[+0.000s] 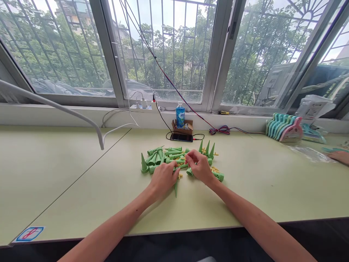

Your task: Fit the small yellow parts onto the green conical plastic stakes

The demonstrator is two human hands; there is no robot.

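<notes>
Green plastic plant watering spikes (156,156) lie in a loose pile on the table, with small yellow valve pieces (215,170) among them. My left hand (165,179) is closed around one green watering spike (176,190), its point towards me and a yellow valve piece (180,176) by its side. Over the right of the pile, my right hand (200,168) has thumb and finger pinched together. What sits in that pinch is too small and covered to make out. Several spikes stand point up, one (143,163) at the left and others (207,148) behind my right hand.
Behind the pile lie a phone (181,138) on a cable and a small cardboard box (187,128) with a blue bottle (180,115). Coiled wire (220,130) and pastel hangers (285,127) are further right. Another person's hand (339,156) shows at the right edge.
</notes>
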